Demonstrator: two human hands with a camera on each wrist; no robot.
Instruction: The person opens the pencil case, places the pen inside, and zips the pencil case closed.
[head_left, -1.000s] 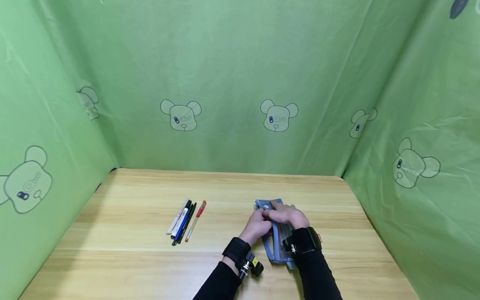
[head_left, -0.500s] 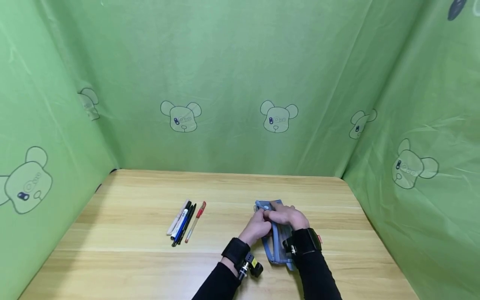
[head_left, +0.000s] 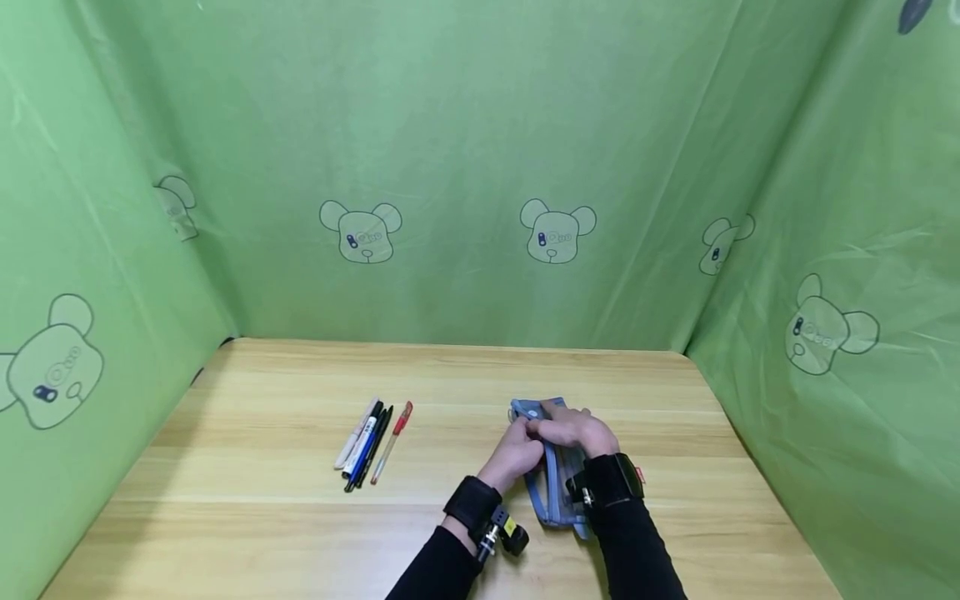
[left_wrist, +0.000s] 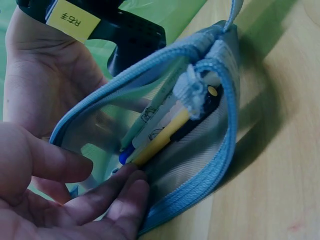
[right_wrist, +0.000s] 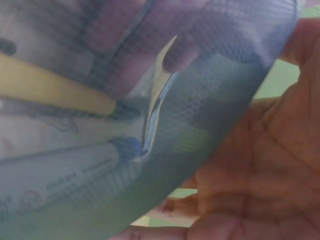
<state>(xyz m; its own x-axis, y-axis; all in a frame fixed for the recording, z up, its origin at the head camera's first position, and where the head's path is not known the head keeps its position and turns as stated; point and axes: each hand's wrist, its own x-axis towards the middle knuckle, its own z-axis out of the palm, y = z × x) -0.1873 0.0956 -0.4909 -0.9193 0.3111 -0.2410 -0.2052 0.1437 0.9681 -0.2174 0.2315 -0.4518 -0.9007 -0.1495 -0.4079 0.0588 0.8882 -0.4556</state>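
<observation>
A blue mesh pencil case lies right of the table's middle, its zipped mouth gaping. In the left wrist view, a yellow pen and pale blue-tipped pens lie inside it. My left hand grips the case near its far end; that hand's thumb and fingers reach over the mouth's edge, close to the pen tips. Opposite it, my right hand holds the case from the right, thumb beside the left hand. The right wrist view shows fingers behind the mesh and the palm beside it.
A group of pens lies left of the hands: a white marker with a black cap, blue and black pens, a pale pen, and a red-capped pen slightly apart. Green cloth walls surround the wooden table.
</observation>
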